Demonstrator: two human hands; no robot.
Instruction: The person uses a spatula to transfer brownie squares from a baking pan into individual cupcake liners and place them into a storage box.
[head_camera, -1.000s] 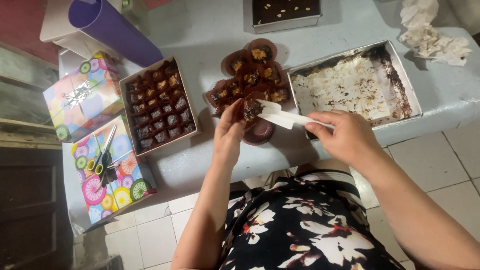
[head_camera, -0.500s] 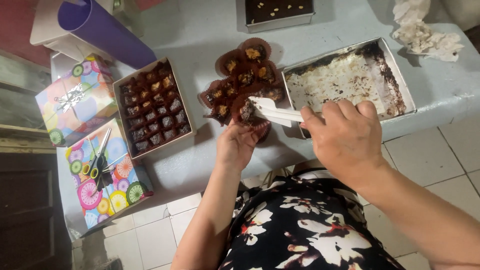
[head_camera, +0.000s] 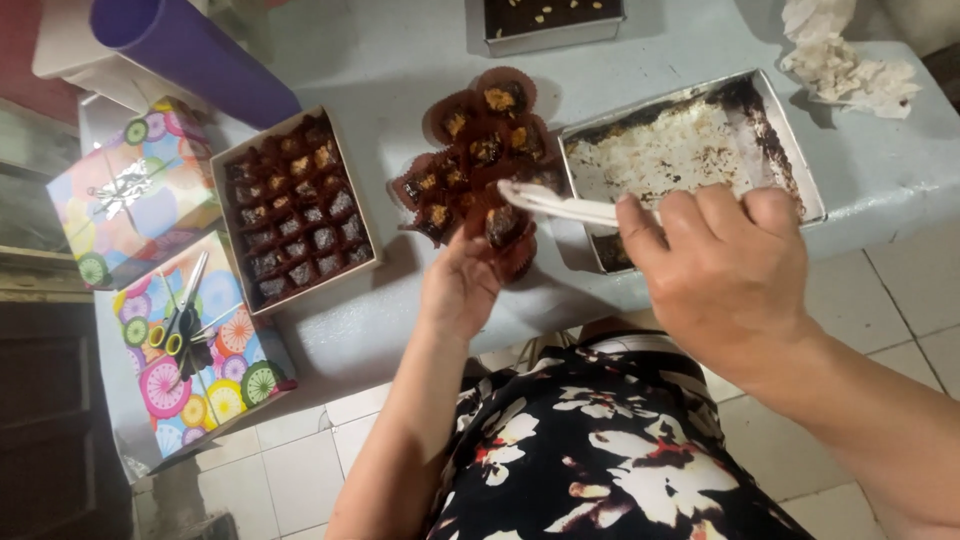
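Observation:
My left hand (head_camera: 460, 285) grips a brown paper cup with a brownie piece (head_camera: 503, 226) at the near edge of a cluster of filled brown cups (head_camera: 478, 140) on the grey table. My right hand (head_camera: 720, 265) is closed on white plastic tongs (head_camera: 555, 201), whose tip lies over that cup. A square box of brownie pieces (head_camera: 292, 208) sits left of the cluster. A metal baking tray (head_camera: 690, 150) with crumbs on its paper lining is to the right.
Two colourful patterned gift boxes (head_camera: 135, 195) lie at the left, one with scissors (head_camera: 180, 325) on top. A purple roll (head_camera: 180, 45) lies at the back left. Another brownie tray (head_camera: 550, 18) stands at the back, crumpled paper (head_camera: 845, 65) at the back right.
My right hand with the tongs has risen and come nearer the camera. My left hand has stayed at the near cup. The view has shifted slightly.

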